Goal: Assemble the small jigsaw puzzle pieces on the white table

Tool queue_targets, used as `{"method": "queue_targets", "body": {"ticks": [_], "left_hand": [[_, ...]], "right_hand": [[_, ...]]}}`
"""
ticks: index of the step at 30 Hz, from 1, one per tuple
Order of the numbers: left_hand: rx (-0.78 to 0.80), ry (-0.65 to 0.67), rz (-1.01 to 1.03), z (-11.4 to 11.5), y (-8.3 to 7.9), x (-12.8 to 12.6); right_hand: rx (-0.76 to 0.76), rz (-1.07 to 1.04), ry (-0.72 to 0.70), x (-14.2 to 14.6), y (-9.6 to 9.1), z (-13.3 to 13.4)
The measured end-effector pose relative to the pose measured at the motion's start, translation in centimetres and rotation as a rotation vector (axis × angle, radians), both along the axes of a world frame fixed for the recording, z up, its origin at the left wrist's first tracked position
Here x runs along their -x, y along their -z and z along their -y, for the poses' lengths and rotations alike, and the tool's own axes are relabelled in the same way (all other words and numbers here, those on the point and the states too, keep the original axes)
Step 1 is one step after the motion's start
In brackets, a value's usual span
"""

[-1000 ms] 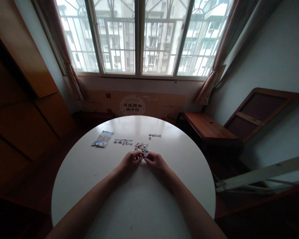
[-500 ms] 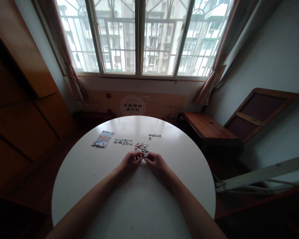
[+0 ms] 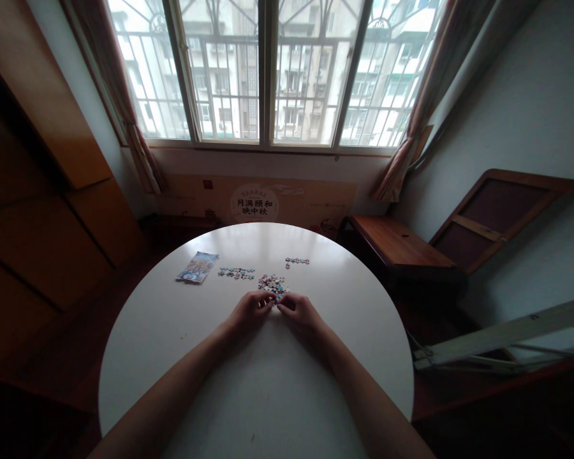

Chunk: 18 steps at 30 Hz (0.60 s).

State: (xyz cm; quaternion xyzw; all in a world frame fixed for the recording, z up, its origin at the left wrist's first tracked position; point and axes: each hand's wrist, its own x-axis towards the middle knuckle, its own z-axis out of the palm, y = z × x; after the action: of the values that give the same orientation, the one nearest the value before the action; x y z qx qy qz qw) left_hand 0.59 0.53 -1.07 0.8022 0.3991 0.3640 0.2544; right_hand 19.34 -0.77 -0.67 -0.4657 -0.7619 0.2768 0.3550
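Both my hands rest on the round white table (image 3: pixel 182 357), fingertips meeting at the near edge of a heap of loose jigsaw pieces (image 3: pixel 272 283). My left hand (image 3: pixel 251 310) is curled, its fingers pinched on small puzzle pieces. My right hand (image 3: pixel 300 313) is curled the same way, pinching pieces against the left hand's. A joined strip of pieces (image 3: pixel 236 273) lies to the left of the heap, and a shorter strip (image 3: pixel 297 261) lies beyond it on the right. A colourful picture card (image 3: pixel 198 266) lies further left.
A wooden bench (image 3: pixel 395 245) stands right of the table, with a wooden frame (image 3: pixel 502 217) leaning on the wall. A wooden cabinet (image 3: pixel 52 191) fills the left side. A barred window (image 3: pixel 268 70) and a printed board (image 3: pixel 254 203) are behind the table.
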Motion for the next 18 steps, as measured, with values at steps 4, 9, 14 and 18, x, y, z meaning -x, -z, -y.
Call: {"method": "queue_targets", "body": {"ticks": [4, 9, 14, 18], "left_hand": [[0.004, -0.003, -0.001, -0.01, 0.06, -0.02], [0.004, 0.0, 0.0, 0.02, 0.0, -0.01], [0.011, -0.007, -0.013, 0.07, -0.11, 0.01], [0.019, 0.0, -0.011, 0.12, -0.22, 0.01]], "right_hand": [[0.002, -0.001, -0.005, -0.02, -0.06, -0.01], [0.001, 0.0, -0.003, -0.02, -0.16, 0.07], [0.004, 0.001, -0.003, 0.05, -0.31, 0.12], [0.007, 0.005, -0.003, 0.05, -0.46, 0.17]]}}
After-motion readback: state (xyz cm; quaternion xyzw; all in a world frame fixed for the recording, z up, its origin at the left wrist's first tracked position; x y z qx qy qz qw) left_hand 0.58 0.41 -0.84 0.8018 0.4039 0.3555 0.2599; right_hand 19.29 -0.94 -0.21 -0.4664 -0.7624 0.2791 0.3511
